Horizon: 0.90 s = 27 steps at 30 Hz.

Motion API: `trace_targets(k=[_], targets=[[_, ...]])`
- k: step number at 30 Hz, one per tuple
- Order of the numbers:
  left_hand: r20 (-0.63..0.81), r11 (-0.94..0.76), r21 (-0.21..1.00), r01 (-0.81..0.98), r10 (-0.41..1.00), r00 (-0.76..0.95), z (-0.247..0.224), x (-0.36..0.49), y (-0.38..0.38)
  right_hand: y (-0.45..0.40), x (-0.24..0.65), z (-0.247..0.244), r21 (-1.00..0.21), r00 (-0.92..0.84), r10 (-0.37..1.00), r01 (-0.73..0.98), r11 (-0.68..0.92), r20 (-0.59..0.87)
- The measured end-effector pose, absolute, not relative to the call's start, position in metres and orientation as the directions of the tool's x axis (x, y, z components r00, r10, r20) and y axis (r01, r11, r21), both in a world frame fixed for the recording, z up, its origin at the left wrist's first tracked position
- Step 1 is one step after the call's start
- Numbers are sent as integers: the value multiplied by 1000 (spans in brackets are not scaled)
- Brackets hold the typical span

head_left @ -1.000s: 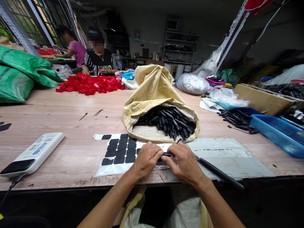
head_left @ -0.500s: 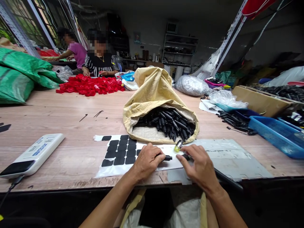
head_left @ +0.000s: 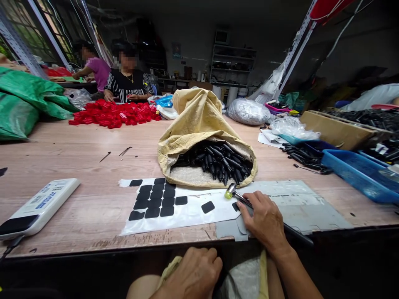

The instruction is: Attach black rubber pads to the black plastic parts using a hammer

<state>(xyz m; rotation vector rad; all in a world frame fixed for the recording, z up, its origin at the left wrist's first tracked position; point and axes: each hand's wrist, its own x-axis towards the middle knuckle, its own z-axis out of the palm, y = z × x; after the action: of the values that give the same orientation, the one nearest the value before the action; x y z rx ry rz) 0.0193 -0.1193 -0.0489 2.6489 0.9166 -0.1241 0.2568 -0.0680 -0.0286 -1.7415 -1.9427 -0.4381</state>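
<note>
A: Hands status?

B: We see the right hand (head_left: 263,218) over the handle of the hammer (head_left: 246,200), fingers bent around it. Can't tell if it's a firm grip. Left hand (head_left: 195,268) is down in front of the table edge, above the lap, fingers curled narrow. We can't see into the palm, so can't tell if it holds anything.

A: Hammer position?

B: Near edge of the table (head_left: 90,207), in front of the yellow sack (head_left: 199,120). Head with yellow-green face on the white sheet (head_left: 183,220), black grip angling right across the grey sheet (head_left: 305,207) to the table edge.

A: Sheet contents?

B: Black rounded squares (head_left: 154,202), block of them at the left part. One square sits by itself mid-sheet, another just by the right thumb.

A: Sack?

B: On its side, mouth toward us, black parts (head_left: 221,162) piled inside. Nearest thing to the left hand is pale sacking (head_left: 246,274) with yellow edges, on the lap.

A: Surroundings?

B: Left side: white device (head_left: 40,205) with a dark end and cable, thin dark pins (head_left: 105,157) beyond it. Right side: blue basket (head_left: 358,174), more black pieces (head_left: 304,160) beside it. Far side: red pile (head_left: 115,113), one person (head_left: 127,83) in a striped top at it, another in pink (head_left: 98,74) further left.
</note>
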Motion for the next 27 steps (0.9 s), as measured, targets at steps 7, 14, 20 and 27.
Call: trace_targets(k=[7,14,20,27], targets=[[-42,-676,544,498,570,821,-7,23,-96,-70,255,-30,-83,-56,840,989,120,539],[449,-421,509,751,874,186,47,37,53,-69,257,-29,-110,-33,852,988,106,522],[299,-198,381,903,951,83,36,42,109,-68,256,-29,-157,0,854,983,96,521],[204,-169,442,881,975,84,24,17,68,-69,255,-30,-155,-2,848,983,99,529]])
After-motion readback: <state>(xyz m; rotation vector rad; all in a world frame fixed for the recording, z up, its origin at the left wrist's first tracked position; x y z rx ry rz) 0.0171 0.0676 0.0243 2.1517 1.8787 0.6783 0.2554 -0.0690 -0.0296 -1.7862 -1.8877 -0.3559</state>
